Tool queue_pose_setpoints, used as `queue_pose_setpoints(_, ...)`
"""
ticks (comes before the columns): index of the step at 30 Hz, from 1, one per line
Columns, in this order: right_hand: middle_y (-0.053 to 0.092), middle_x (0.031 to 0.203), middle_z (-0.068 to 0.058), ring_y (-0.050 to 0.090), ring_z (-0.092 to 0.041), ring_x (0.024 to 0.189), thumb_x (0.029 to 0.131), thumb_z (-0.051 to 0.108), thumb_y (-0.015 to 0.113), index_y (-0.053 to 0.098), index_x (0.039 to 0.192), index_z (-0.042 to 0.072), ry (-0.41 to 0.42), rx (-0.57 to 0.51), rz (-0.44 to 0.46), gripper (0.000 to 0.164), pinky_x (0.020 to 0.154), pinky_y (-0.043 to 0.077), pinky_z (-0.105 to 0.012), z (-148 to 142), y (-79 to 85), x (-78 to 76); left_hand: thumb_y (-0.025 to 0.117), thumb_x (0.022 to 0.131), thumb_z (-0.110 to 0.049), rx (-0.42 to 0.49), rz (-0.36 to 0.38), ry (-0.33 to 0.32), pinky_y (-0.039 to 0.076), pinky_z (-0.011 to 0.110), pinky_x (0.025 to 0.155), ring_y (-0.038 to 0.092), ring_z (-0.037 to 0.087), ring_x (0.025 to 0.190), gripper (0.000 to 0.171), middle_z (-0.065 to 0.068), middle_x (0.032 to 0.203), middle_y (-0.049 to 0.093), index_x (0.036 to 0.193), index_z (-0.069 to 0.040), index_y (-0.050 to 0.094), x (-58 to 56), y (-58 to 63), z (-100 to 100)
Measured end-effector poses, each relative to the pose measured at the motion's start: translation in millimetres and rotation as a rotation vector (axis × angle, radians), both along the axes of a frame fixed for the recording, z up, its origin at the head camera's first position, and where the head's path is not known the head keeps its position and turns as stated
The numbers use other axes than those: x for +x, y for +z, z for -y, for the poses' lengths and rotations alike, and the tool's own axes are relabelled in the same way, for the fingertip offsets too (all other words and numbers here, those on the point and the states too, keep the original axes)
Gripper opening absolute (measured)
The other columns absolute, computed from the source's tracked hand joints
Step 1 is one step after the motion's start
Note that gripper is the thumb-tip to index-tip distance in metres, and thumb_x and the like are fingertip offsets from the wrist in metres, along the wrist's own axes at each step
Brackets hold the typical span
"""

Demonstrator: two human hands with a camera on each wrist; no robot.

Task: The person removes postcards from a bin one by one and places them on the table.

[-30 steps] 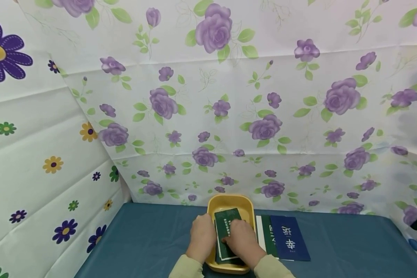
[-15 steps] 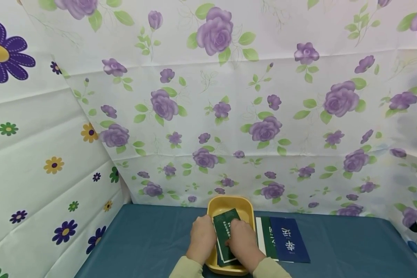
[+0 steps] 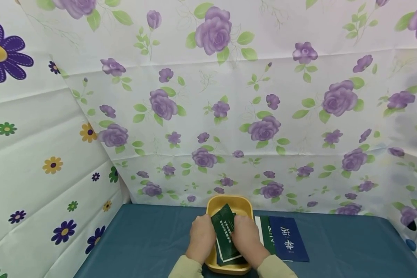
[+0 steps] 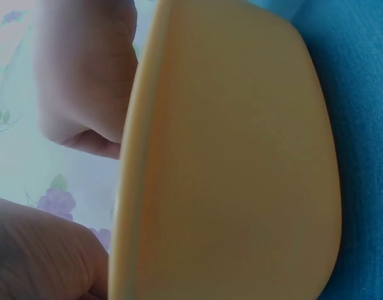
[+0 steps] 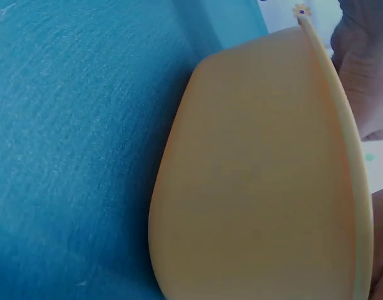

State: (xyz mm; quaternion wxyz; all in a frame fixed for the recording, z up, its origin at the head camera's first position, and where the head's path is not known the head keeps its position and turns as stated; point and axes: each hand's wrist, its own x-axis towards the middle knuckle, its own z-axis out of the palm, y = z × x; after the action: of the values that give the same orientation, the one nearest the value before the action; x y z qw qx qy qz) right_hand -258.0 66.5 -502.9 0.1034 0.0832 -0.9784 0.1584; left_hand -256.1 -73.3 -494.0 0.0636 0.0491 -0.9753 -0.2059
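In the head view, a dark green booklet point(image 3: 224, 231) with white lettering lies tilted over more green booklets point(image 3: 231, 261) in a yellow plastic basin point(image 3: 229, 198). My left hand point(image 3: 201, 237), fingers curled, grips the booklet's left side; its fingertips are hidden. From the other side, my right hand point(image 3: 247, 236) pinches the upper right part, where another green edge peeks out. Both wrist views are mostly filled by the basin's outer wall point(image 4: 241, 150), and the hands reach in over its rim.
Right of the basin, a blue booklet point(image 3: 289, 239) overlaps a green and white one point(image 3: 268, 233) on the blue-green tabletop point(image 3: 153, 235). A flowered white cloth point(image 3: 243, 104) stands behind the table, another point(image 3: 38, 154) at the left.
The top green booklet has turned, its upper end swinging left. My right hand has shifted slightly right and now holds nearer the edge. The left hand stays in place.
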Motion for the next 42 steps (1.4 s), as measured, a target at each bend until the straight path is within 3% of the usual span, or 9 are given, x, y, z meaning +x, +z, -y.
queue_pose_setpoints(8, 0.050, 0.059, 0.004, 0.051, -0.011, 0.055, 0.074, 0.017, 0.076, 0.054, 0.068, 0.012, 0.002, -0.201, 0.035, 0.023, 0.049, 0.042, -0.027, -9.4, 1.9, -4.4, 0.058, 0.086, 0.001, 0.038, 0.009, -0.020, 0.045, 0.030, 0.043, 0.056, 0.017, 0.055, 0.012, 0.005, 0.065, 0.054, 0.077, -0.007, 0.061, 1.4, 2.6, 0.2)
queue_pose_setpoints(13, 0.013, 0.059, 0.007, 0.017, -0.009, 0.049, 0.075, 0.017, 0.076, 0.024, 0.063, 0.019, -0.013, -0.351, 0.088, 0.053, 0.047, 0.019, -0.027, -10.7, 4.6, -3.4, 0.056, 0.088, 0.000, 0.046, 0.002, -0.029, 0.045, 0.029, 0.043, 0.056, 0.017, 0.055, 0.014, 0.005, 0.065, 0.054, 0.078, -0.007, 0.062, 1.6, 1.9, 0.6)
queue_pose_setpoints(16, 0.005, 0.067, 0.004, 0.009, -0.013, 0.052, 0.075, 0.019, 0.077, 0.017, 0.072, 0.019, -0.036, -0.418, 0.138, 0.060, 0.049, 0.014, -0.029, -12.2, 5.1, -4.1, 0.054, 0.090, -0.003, 0.044, -0.001, -0.035, 0.044, 0.028, 0.042, 0.055, 0.016, 0.053, 0.016, 0.004, 0.063, 0.053, 0.077, -0.008, 0.062, 1.3, 1.5, 1.0)
queue_pose_setpoints(27, 0.015, 0.059, 0.004, 0.021, -0.012, 0.045, 0.077, 0.021, 0.075, 0.030, 0.068, 0.015, -0.031, -0.576, 0.133, 0.046, 0.045, 0.021, -0.026, -34.0, 21.9, -1.2, 0.056, 0.089, -0.003, 0.002, 0.001, -0.018, 0.043, 0.028, 0.041, 0.053, 0.016, 0.050, 0.013, 0.005, 0.061, 0.052, 0.077, -0.006, 0.061, 0.2, 1.0, -0.6)
queue_pose_setpoints(34, 0.010, 0.062, 0.001, 0.015, -0.014, 0.048, 0.081, 0.025, 0.072, 0.020, 0.073, 0.015, -0.099, -0.622, 0.149, 0.053, 0.047, 0.017, -0.030, -61.2, 36.4, -2.2, 0.055, 0.088, -0.001, 0.013, -0.023, -0.020, 0.042, 0.028, 0.041, 0.055, 0.015, 0.052, 0.017, 0.004, 0.061, 0.052, 0.074, -0.008, 0.060, 1.4, 1.2, 0.1)
queue_pose_setpoints(36, 0.018, 0.058, 0.003, 0.018, -0.014, 0.047, 0.082, 0.027, 0.071, 0.038, 0.072, 0.014, -0.131, -0.625, 0.154, 0.037, 0.047, 0.021, -0.029, -72.3, 39.9, -2.8, 0.055, 0.088, -0.001, 0.017, -0.031, -0.020, 0.042, 0.028, 0.041, 0.055, 0.015, 0.052, 0.017, 0.004, 0.062, 0.053, 0.074, -0.008, 0.060, 1.5, 1.7, 0.1)
queue_pose_setpoints(38, 0.023, 0.057, 0.003, 0.021, -0.013, 0.047, 0.083, 0.028, 0.070, 0.054, 0.085, 0.008, -0.156, -0.626, 0.151, 0.025, 0.048, 0.024, -0.029, -85.5, 43.0, -3.2, 0.056, 0.087, -0.001, 0.010, -0.042, -0.022, 0.042, 0.028, 0.041, 0.055, 0.015, 0.053, 0.015, 0.004, 0.062, 0.053, 0.075, -0.008, 0.060, 1.6, 1.5, 0.2)
queue_pose_setpoints(41, 0.033, 0.059, -0.001, 0.025, -0.012, 0.048, 0.083, 0.028, 0.069, 0.058, 0.104, 0.000, -0.178, -0.606, 0.124, 0.037, 0.050, 0.028, -0.029, -107.3, 45.3, -3.2, 0.056, 0.087, -0.001, 0.010, -0.038, -0.021, 0.042, 0.029, 0.042, 0.056, 0.015, 0.054, 0.015, 0.004, 0.063, 0.054, 0.075, -0.007, 0.060, 2.1, 1.7, 0.2)
queue_pose_setpoints(42, 0.028, 0.058, -0.001, 0.023, -0.013, 0.047, 0.083, 0.028, 0.069, 0.057, 0.093, 0.003, -0.188, -0.597, 0.114, 0.030, 0.049, 0.026, -0.029, -114.5, 45.4, -3.5, 0.055, 0.088, -0.001, 0.011, -0.037, -0.020, 0.043, 0.029, 0.042, 0.056, 0.015, 0.054, 0.015, 0.004, 0.063, 0.054, 0.075, -0.007, 0.060, 2.1, 1.6, 0.3)
